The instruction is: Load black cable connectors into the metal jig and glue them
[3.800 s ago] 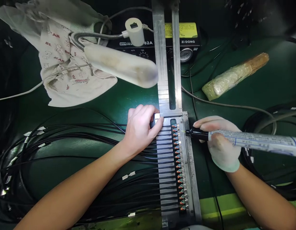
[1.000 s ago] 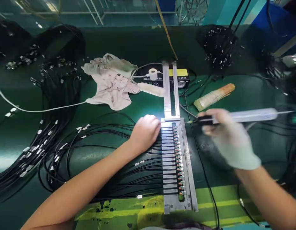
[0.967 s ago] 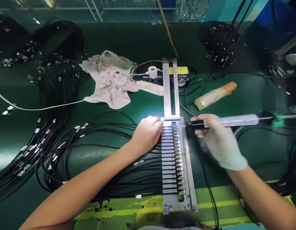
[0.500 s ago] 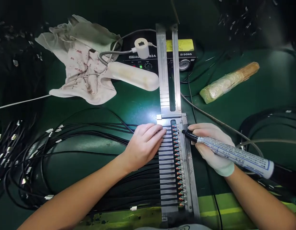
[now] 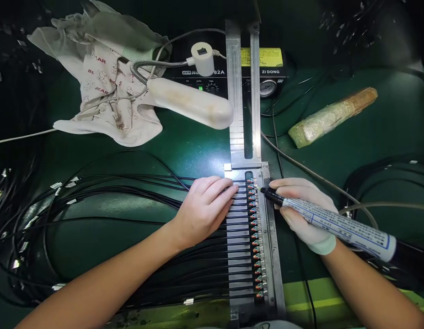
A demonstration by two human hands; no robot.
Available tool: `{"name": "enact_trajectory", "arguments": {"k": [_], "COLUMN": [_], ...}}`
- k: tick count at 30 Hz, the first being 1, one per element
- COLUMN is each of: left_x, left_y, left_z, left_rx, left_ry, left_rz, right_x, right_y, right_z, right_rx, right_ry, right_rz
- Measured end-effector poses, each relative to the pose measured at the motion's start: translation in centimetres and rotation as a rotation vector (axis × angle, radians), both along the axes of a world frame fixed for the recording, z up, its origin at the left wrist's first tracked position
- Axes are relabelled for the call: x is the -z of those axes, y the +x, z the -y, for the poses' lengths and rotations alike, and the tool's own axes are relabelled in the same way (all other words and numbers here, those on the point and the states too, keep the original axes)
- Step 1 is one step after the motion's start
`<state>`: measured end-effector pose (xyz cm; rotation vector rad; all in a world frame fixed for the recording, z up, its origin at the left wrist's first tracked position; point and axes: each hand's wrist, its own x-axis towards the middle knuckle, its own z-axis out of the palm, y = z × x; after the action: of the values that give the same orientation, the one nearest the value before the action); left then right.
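At fixture top, right side: gloved right hand (image 5: 303,214) closed around the dispensing syringe (image 5: 335,224), pen-style; black nozzle tip at the upper connectors (image 5: 255,237), touching or just off, cannot tell.
Syringe angle: barrel slants down to the right. A second ago it was held level and lifted off the fixture, and now the tip is back down at the row.
Left hand: left hand (image 5: 206,210) holds nothing, palm down, fingers spread flat on the clamp bars (image 5: 237,246) and black cables (image 5: 129,201). Sits slightly lower on the bars than a few seconds back.
Connector row: orange-tipped ends in one line along the slot of the metal fixture (image 5: 272,246), one cable each, all seated.
View change: head has dropped closer to the work and far bench clutter is out of frame.
Behind fixture: dispenser controller (image 5: 266,73), with the fixture's long rail (image 5: 234,91) running up across it.
Left rear: gooseneck lamp head (image 5: 191,103) over a printed cloth (image 5: 105,91).
Right rear: plastic-wrapped bundle (image 5: 331,116) and a grey hose (image 5: 301,169) passing just beyond the right hand.
Obstruction: none at the row. Cable loops stay left of the fixture.
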<state>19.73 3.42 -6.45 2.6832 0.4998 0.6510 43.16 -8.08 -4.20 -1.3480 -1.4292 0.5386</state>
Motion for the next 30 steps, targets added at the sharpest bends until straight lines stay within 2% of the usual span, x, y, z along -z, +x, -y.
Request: {"name": "enact_trajectory", "arguments": {"k": [30], "left_x": [0.15], "left_y": [0.02], "left_z": [-0.09], "left_rx": [-0.002], "left_ry": [-0.011], "left_rz": [-0.004], "right_x": [0.10], "right_y": [-0.06], "right_z": [0.14], "right_rx": [0.004], "right_ry": [-0.004], "right_rz": [-0.013]}}
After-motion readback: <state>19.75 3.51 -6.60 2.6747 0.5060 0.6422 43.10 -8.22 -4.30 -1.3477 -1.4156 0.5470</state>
